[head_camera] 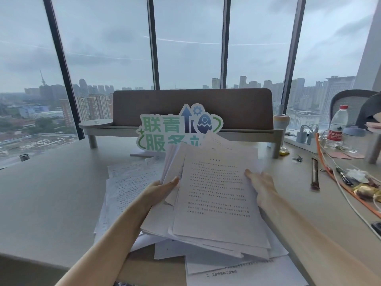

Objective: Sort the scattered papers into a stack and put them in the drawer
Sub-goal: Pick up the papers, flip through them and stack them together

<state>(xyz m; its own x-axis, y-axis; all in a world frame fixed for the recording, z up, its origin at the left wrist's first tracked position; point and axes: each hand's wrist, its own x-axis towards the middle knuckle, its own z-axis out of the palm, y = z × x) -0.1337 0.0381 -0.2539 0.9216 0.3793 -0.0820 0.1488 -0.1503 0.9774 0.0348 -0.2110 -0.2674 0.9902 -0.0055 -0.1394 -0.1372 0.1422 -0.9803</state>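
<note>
A loose, uneven bundle of printed white papers (218,195) is lifted above the desk in front of me. My left hand (160,190) grips its left edge, thumb on top. My right hand (261,186) holds the right edge, thumb on the top sheet and fingers hidden behind. More sheets (132,182) lie scattered on the desk to the left, and others (237,271) lie under the bundle near the front edge. No drawer is in view.
A green and white cut-out sign (177,131) stands behind the papers before a brown desk shelf (191,110). At right lie a water bottle (337,126), orange cable (329,168), a power strip (303,141) and clutter. A small dark cap (24,157) sits far left.
</note>
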